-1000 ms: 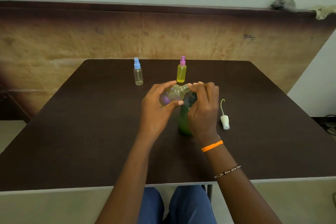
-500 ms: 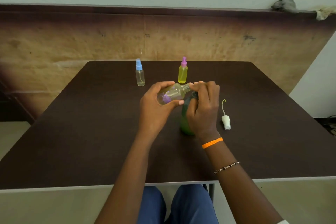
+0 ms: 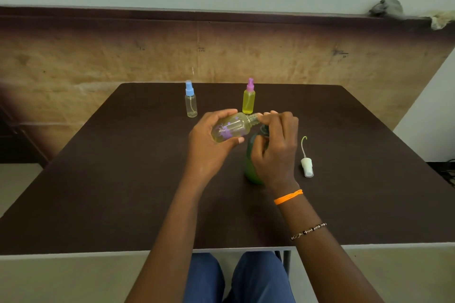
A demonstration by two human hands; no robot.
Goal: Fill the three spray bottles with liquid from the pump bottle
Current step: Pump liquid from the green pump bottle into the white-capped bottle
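My left hand (image 3: 209,147) grips the uncapped bottle (image 3: 232,128), tilted as before, mouth at the pump (image 3: 253,165); my right hand (image 3: 275,147) curls over the pump head, barely moved, so filling continues above the table (image 3: 123,179)

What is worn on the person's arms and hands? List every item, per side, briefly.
Both forearms are bare, with no sleeves in view. The left hand and its wrist carry nothing: no ring, band or watch shows. The right hand has a thin orange band round the wrist, and further up the forearm a slim beaded bracelet of dark and pale beads. No gloves on either hand.
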